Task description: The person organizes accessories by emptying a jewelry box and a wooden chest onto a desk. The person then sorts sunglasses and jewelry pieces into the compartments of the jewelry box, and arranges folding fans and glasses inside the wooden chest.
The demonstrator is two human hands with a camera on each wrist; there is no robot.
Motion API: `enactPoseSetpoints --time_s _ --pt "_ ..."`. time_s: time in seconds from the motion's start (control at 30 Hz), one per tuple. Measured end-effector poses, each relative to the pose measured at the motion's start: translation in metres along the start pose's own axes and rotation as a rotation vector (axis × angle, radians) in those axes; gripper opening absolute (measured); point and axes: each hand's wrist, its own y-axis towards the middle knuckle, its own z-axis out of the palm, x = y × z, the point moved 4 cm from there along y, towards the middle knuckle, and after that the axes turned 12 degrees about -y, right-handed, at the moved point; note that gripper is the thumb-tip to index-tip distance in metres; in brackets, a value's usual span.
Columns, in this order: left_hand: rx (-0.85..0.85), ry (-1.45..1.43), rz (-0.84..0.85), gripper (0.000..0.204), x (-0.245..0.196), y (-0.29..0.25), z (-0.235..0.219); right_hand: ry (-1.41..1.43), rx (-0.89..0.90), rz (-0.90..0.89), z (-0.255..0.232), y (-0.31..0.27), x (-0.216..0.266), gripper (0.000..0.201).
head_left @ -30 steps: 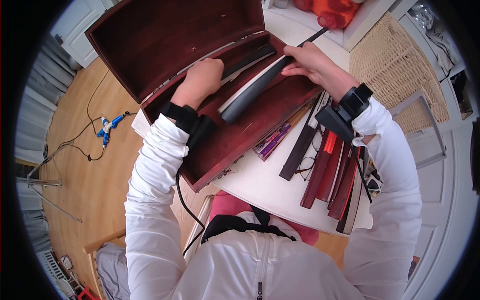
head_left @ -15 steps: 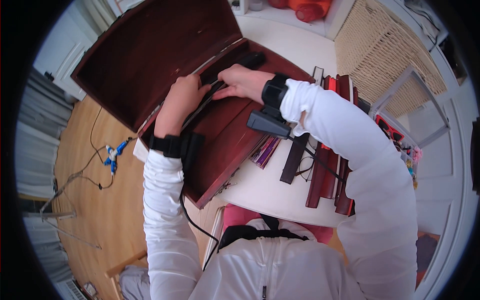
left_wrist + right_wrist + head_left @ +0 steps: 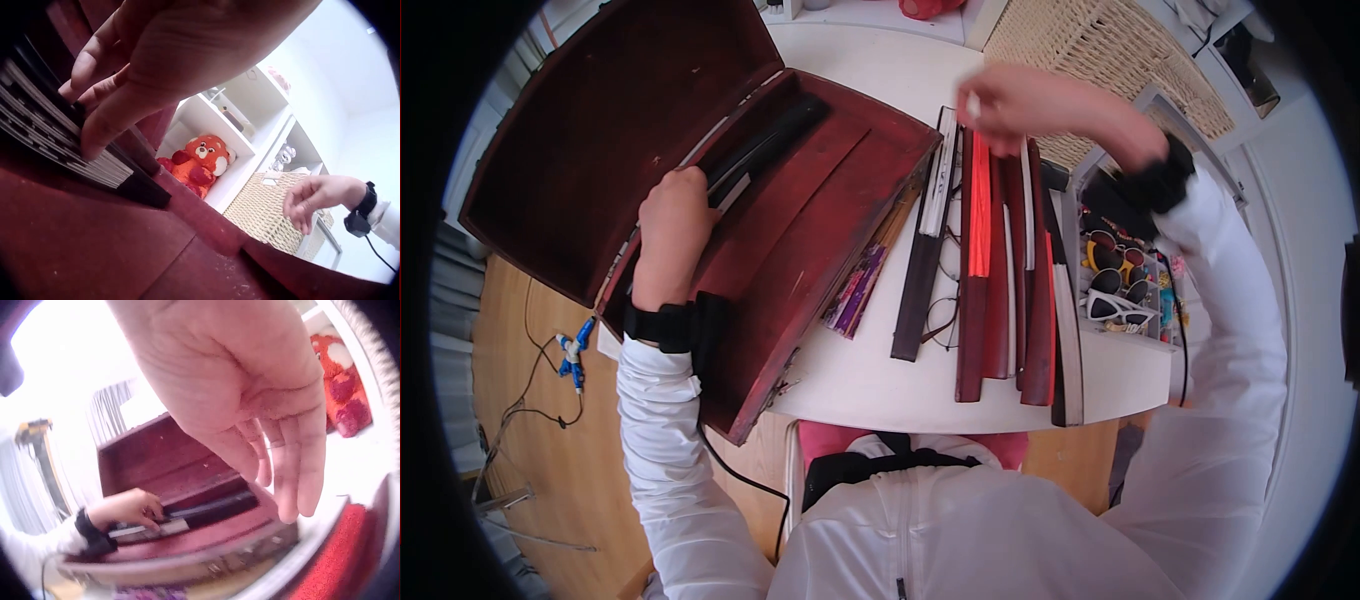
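Note:
A dark red wooden box [image 3: 800, 215] stands with its lid up on the white table. Along its back side lie dark folded fans [image 3: 785, 128]. My left hand [image 3: 672, 225] is inside the box, pinching one folding fan [image 3: 119, 172] with pale pleats between thumb and fingers. My right hand [image 3: 1015, 110], blurred in the head view, hovers over the far ends of several folded fans on the table. Among these are a fan with red pleats [image 3: 980, 220] and a dark one with white pleats [image 3: 915, 280]. In the right wrist view, the fingers hang loosely extended and hold nothing.
Purple patterned strips [image 3: 858, 295] lie by the box's front. Thin-framed glasses [image 3: 943, 318] sit between fans. A case of sunglasses [image 3: 1118, 305] is at the right, near a woven basket [image 3: 1090, 65]. An orange plush toy [image 3: 199, 165] sits on the shelf behind.
The fan carried in my right hand went down into the box beside my left hand. My right hand then let go and swung right, over the fans on the table.

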Motion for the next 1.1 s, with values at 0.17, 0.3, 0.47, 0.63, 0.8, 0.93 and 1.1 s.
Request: enactPoseSetpoints --time_s 0.17,0.3,0.47,0.63,0.8,0.93,1.1 --pt "-0.068 0.092 0.109 0.022 -0.001 0.0 0.005 -0.373 -0.186 -0.303 0.062 -0.062 -0.02 0.022" --pt "-0.066 0.029 0.119 0.024 0.004 0.002 0.011 -0.425 -0.398 -0.344 0.075 -0.072 -0.031 0.024" --pt "-0.03 -0.053 0.068 0.027 0.007 0.006 0.012 -0.157 -0.319 0.156 0.071 -0.084 -0.046 0.034" --pt "-0.022 -0.048 0.008 0.027 0.007 0.007 0.012 0.306 -0.046 0.361 0.11 -0.072 -0.055 0.065" --pt "-0.013 -0.103 0.024 0.021 0.002 0.006 0.007 0.501 -0.041 0.328 0.113 -0.069 -0.058 0.069" --pt "-0.056 -0.095 0.058 0.014 0.001 0.004 0.002 0.582 0.081 0.429 0.112 -0.075 -0.064 0.063" --pt "0.112 -0.318 -0.083 0.012 0.004 0.007 0.002 0.684 0.034 0.416 0.101 -0.086 -0.066 0.036"
